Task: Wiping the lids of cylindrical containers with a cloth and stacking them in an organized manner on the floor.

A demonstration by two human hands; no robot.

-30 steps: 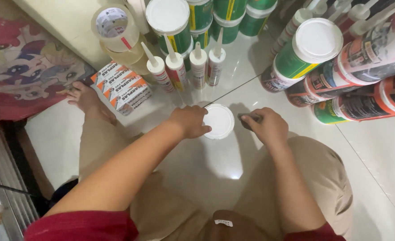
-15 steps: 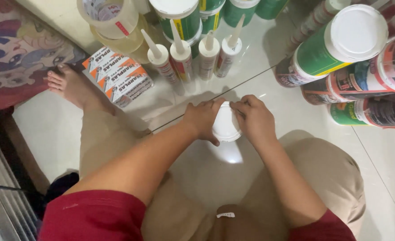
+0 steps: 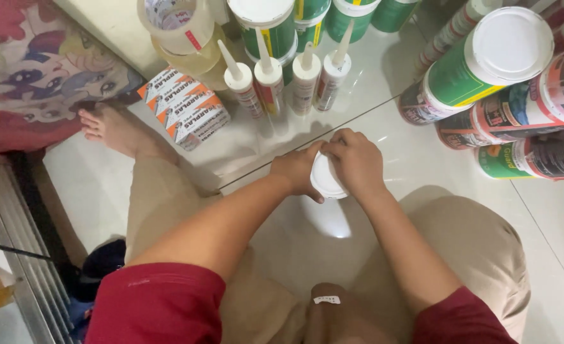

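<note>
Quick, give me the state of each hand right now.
Left hand: closed around the left side of the white round-ended tube.
Right hand: closed over the same tube's top and right side.

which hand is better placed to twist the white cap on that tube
Probably the right hand: its fingers curl over the top of the white cap, while the left hand grips from the side, steadying it.
</note>
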